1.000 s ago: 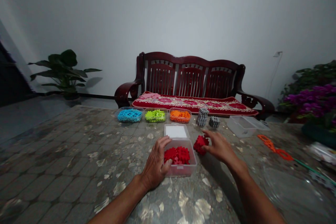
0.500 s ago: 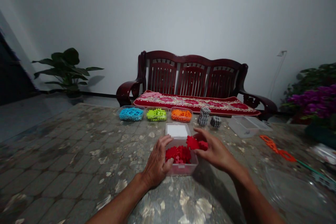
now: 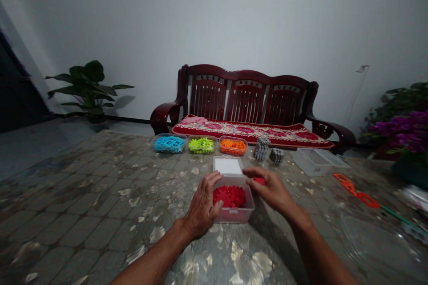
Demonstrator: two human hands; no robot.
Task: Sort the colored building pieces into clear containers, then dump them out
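Left hand (image 3: 204, 205): fingers spread along the left side of the see-through box (image 3: 234, 217), thumb over its near left rim, so it holds the box in place. Right hand (image 3: 272, 189): at the box's right rim, index finger and thumb a narrow gap apart; a red block (image 3: 259, 181) shows in that gap, partly hidden, can't tell if it's gripped or sitting behind.

Red pieces (image 3: 230, 196) lie in a loose pile inside the box, between the two hands. Box lid (image 3: 228, 165) is folded back on the far side, white panel showing. Box sits on the table (image 3: 100, 196), patterned cover with pale leaf shapes.

Beyond the lid, a row left to right: tub of blue pieces (image 3: 170, 144), tub of green pieces (image 3: 202, 145), tub of orange pieces (image 3: 233, 146), tall gray stack (image 3: 261, 148), short gray block (image 3: 277, 155), see-through container (image 3: 310, 167). Right side, nearer: orange looped piece (image 3: 368, 200) meeting a green rod (image 3: 396, 214), transparent lid (image 3: 384, 240) in front.

Background: dark red wooden bench (image 3: 245, 95) with red floral cloth (image 3: 247, 130), leafy plant (image 3: 90, 81) left, purple flowers (image 3: 403, 129) right.
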